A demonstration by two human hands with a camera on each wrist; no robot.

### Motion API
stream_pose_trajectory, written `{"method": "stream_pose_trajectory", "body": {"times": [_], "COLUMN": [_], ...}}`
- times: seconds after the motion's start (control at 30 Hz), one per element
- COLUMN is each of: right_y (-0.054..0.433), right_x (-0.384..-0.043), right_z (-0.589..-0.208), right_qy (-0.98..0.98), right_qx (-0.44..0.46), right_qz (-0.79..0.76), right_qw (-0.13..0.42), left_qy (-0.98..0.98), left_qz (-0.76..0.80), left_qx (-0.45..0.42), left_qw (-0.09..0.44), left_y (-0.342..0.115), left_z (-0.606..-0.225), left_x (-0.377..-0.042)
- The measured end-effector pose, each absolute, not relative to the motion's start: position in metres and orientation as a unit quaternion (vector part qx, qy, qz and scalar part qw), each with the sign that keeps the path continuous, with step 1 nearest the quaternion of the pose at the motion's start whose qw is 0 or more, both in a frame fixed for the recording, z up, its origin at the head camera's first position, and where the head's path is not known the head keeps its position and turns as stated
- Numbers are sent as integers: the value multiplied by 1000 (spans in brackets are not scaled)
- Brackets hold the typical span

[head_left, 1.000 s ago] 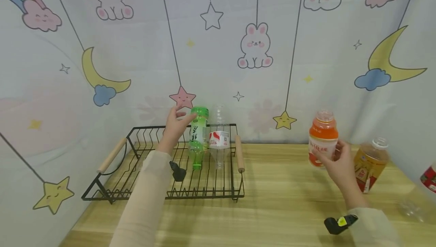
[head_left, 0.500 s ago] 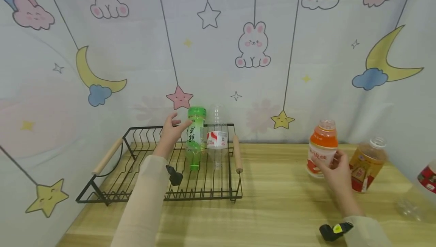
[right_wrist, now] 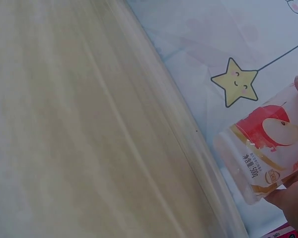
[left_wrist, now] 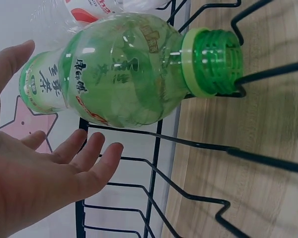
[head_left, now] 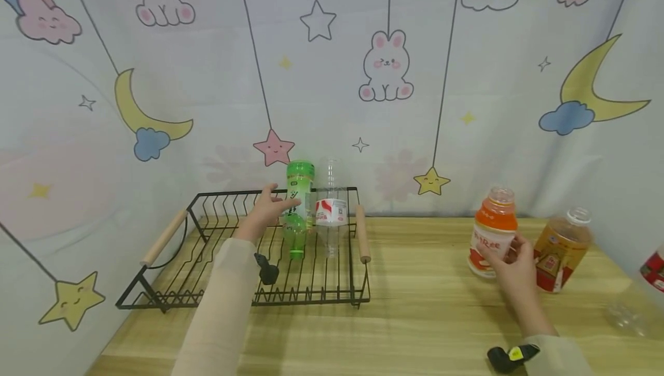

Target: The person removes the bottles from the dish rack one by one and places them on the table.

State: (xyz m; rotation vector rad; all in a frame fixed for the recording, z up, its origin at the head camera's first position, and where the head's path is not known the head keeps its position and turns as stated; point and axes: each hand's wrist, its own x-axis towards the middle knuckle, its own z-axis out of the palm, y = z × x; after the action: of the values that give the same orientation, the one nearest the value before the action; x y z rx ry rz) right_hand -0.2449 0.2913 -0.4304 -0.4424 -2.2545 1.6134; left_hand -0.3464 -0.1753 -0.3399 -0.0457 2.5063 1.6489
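Observation:
A green plastic bottle (head_left: pixel 297 209) stands neck down in the black wire rack (head_left: pixel 218 305), its open threaded mouth low between the wires. My left hand (head_left: pixel 264 211) is just left of it, fingers loosely spread; in the left wrist view the palm (left_wrist: pixel 35 183) and thumb hold nothing, and the bottle is beyond the fingertips. Over at the right, my right hand (head_left: pixel 513 269) grips an orange-and-white drink bottle (head_left: pixel 493 235), uncapped, mouth up and slightly tilted. Its base is low by the tabletop; whether it touches, I cannot tell. The right wrist view shows its apple-printed label (right_wrist: pixel 275 134).
A clear bottle (head_left: pixel 332 211) with a red-and-white label stands neck down beside the green one. Behind my right hand is a yellow-and-red labelled bottle (head_left: pixel 562 249). Another clear bottle (head_left: pixel 655 269) lies partly out of frame at the right. The rack has wooden handles (head_left: pixel 363 235).
The orange-and-white bottle has come down toward the tabletop in my right hand. My left hand has lowered alongside the green bottle, from near its top to about its middle.

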Motion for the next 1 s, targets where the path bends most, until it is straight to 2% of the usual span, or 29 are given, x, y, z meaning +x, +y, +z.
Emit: {"method": "stream_pose_trajectory", "body": {"times": [0.33,1.0], "right_y": [294,298], "right_x": [-246,-248], "right_z": [-435,-437], "right_qy": [-798,-791], "right_qx": [-168,-178], "right_qz": [556,568], "right_qw": [160,140], "left_qy": [822,824], "left_qz": [549,540], "left_qx": [-5,8], "left_qw": [151,172], "left_y": [-175,-174], "left_z": [-347,-354], "left_x": [-347,-353]}}
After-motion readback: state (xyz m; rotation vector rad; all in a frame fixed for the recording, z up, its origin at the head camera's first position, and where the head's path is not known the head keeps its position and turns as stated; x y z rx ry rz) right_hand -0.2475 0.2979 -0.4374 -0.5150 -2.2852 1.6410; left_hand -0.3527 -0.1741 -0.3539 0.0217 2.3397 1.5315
